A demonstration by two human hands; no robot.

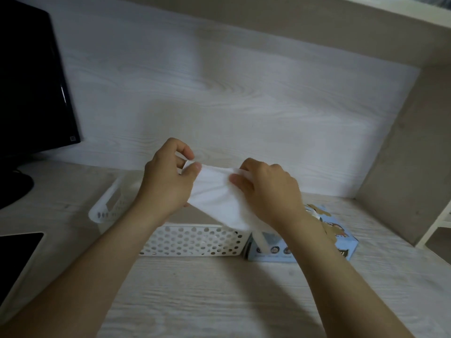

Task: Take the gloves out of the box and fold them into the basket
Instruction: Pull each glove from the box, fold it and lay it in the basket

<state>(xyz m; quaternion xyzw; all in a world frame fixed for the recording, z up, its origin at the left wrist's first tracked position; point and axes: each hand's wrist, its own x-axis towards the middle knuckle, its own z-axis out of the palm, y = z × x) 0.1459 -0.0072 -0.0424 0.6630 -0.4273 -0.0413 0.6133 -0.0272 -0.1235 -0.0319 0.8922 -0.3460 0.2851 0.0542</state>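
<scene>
Nearest, the pale desk is being crossed by both forearms, with a dark tablet lying at 8 o'clock. Beyond, the white perforated basket is being flanked at its 3 o'clock by the blue box, the two touching (the box's opening is being hidden behind the right wrist). Above the basket, a white glove is being held stretched in the air. Its 9 o'clock end is being pinched between thumb and fingers of the left hand, and its 3 o'clock end is being gripped by the curled fingers of the right hand. The glove is judged thin, limp, very light and somewhat slippery, so it is best being taken by its edges and kept taut while being folded. Farthest, at 10 o'clock, a dark monitor is standing.
</scene>
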